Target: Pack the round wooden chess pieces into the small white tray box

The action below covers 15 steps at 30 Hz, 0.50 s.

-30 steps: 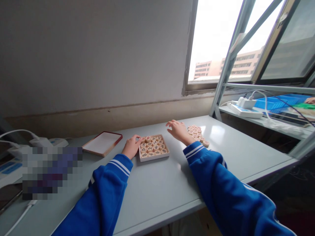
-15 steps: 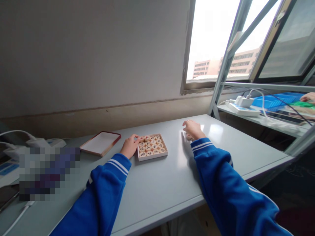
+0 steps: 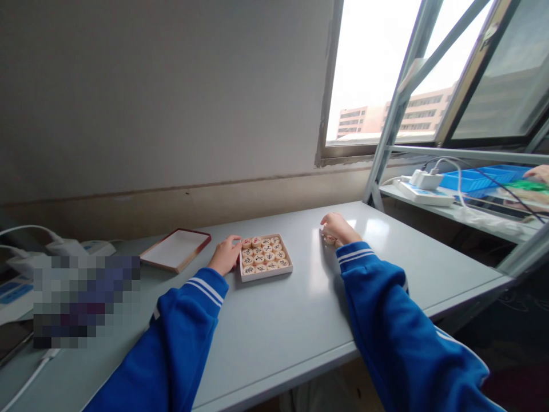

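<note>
A shallow white box (image 3: pixel 266 273) on the grey table (image 3: pixel 274 326) holds several round wooden chess pieces (image 3: pixel 263 253) with red and black characters. My left hand (image 3: pixel 225 256) rests against the box's left side, fingers on its far left corner. My right hand (image 3: pixel 337 228) lies to the right of the box, fingers curled over a group of loose wooden pieces (image 3: pixel 329 240) that it mostly hides. Both arms wear blue sleeves with white stripes.
A red-edged box lid (image 3: pixel 175 249) lies left of the box. Power strips and cables (image 3: pixel 64 247) sit at the far left. A metal shelf on the right carries a power strip (image 3: pixel 422 191) and blue tray (image 3: pixel 476 178); another person's hand (image 3: pixel 538 173) shows at its far end.
My right hand moved from above the box's right side to the loose pieces on the right and curled over them, hiding them. My left hand stayed at the box.
</note>
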{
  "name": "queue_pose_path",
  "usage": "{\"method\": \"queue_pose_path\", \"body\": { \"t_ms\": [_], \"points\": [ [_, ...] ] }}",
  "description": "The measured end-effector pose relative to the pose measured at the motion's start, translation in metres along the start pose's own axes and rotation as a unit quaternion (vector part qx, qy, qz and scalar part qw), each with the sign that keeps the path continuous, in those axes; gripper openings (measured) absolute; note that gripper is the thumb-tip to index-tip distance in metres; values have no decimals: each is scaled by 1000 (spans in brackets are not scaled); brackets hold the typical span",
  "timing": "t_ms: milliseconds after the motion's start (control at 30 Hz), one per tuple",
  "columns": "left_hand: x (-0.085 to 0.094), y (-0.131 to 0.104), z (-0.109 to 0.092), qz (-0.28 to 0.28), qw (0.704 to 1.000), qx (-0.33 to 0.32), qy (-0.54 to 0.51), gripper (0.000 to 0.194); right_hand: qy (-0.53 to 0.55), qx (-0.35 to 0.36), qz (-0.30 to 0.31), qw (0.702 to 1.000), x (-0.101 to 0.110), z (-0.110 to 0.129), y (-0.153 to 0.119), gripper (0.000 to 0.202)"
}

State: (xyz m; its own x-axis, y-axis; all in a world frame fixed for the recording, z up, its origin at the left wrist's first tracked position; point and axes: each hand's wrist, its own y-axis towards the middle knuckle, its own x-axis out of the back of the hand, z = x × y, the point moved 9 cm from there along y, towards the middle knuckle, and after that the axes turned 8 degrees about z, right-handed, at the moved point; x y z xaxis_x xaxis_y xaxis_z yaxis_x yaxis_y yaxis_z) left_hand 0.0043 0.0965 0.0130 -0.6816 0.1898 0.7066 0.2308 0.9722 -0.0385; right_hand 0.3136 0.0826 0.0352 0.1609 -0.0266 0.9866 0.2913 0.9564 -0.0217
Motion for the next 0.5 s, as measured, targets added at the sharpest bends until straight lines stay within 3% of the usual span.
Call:
{"method": "queue_pose_path", "body": {
  "t_ms": [167, 333, 433, 500],
  "points": [
    [0, -1, -1, 1, 1000, 3, -3, 28, 3, 4, 5, 1000, 7, -1, -5, 41],
    [1, -4, -5, 3, 1000, -5, -16, 25, -3, -10, 20, 1000, 8, 1, -10, 23],
    [2, -6, -5, -1, 1000, 2, -22, 24, 4, 10, 9, 1000, 6, 12, -12, 18],
    [2, -6, -5, 0, 1000, 4, -27, 25, 20, 58, -16, 998, 7, 30, -15, 18]
  ]
}}
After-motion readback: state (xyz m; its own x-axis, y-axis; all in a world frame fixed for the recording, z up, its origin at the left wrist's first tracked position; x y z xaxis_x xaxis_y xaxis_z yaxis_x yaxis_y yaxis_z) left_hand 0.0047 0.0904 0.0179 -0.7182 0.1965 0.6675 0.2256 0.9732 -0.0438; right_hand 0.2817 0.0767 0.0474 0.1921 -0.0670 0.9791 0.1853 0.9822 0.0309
